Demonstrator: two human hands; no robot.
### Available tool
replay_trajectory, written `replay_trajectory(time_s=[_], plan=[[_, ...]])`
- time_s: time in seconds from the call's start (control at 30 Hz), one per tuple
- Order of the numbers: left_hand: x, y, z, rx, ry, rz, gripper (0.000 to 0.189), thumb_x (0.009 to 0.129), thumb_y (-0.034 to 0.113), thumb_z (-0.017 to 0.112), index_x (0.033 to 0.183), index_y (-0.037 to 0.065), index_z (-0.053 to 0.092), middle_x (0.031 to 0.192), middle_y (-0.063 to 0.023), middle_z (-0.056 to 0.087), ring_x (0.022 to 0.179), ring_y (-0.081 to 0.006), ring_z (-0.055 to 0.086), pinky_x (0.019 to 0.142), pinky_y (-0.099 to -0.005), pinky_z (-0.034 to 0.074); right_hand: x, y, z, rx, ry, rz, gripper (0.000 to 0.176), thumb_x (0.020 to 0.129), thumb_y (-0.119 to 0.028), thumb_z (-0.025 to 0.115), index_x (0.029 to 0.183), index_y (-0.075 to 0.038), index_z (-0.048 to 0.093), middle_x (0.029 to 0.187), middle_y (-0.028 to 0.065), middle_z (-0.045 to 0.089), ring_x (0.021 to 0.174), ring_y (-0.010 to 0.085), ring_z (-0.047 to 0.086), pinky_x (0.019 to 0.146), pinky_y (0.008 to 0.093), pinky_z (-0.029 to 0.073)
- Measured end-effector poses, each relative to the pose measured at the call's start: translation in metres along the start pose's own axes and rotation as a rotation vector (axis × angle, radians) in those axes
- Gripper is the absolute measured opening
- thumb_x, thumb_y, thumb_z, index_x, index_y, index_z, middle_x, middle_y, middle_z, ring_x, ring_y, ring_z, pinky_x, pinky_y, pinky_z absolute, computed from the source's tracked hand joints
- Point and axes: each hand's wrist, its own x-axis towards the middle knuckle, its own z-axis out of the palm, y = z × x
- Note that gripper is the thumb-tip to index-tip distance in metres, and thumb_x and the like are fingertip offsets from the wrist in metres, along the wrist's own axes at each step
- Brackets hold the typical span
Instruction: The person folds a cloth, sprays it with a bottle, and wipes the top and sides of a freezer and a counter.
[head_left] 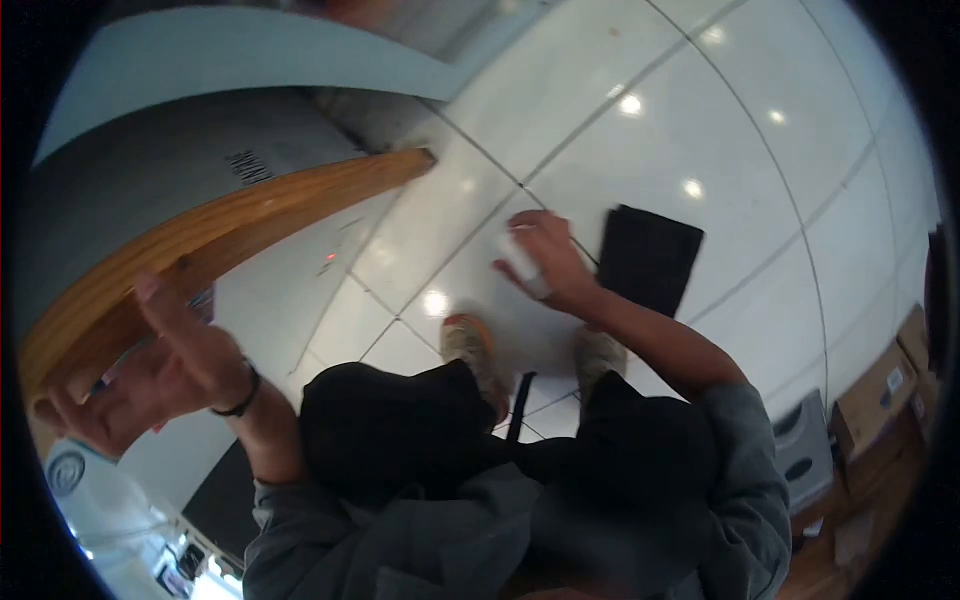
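My right hand (548, 262) curls around a small white item (522, 243) (blurred, can't tell what it is), held over the tiled floor (700, 120) off the end corner of the counter (250, 215). It looks light and thin, maybe crushable, so I'd pinch it gently around the middle. My left hand (165, 375) is spread, holding nothing, just beside the counter's wooden edge. A black mat (650, 258) lies on the floor beyond the right hand.
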Motion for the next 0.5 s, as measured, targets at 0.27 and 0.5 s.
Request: replay_trajectory(time_s=[0.27,0.5], plan=[[-0.009,-0.011,-0.016,0.098,0.056,-0.117,0.094,0.071,0.013,0.087,0.133,0.004,0.018,0.123,-0.0153,0.03,0.122,-0.0262,0.041,0.103,-0.0417,0.05,-0.008,-0.002,-0.071,-0.377,-0.417,0.154,0.089,0.071,-0.039,0.084,0.143,-0.012,0.04,0.146,0.0146,0.042,0.142,0.0349,0.034,0.112,0.0536,0.029],[-0.011,-0.038,-0.045,-0.146,0.263,0.033,0.08,0.081,0.01,0.073,0.138,-0.001,0.018,0.123,-0.0144,0.032,0.124,-0.0244,0.038,0.111,-0.045,0.032,-0.099,0.082,-0.143,-0.731,-0.602,0.807,0.096,0.069,-0.039,0.086,0.145,-0.005,0.038,0.134,0.0192,0.056,0.128,0.0354,0.05,0.104,0.0524,0.04]])
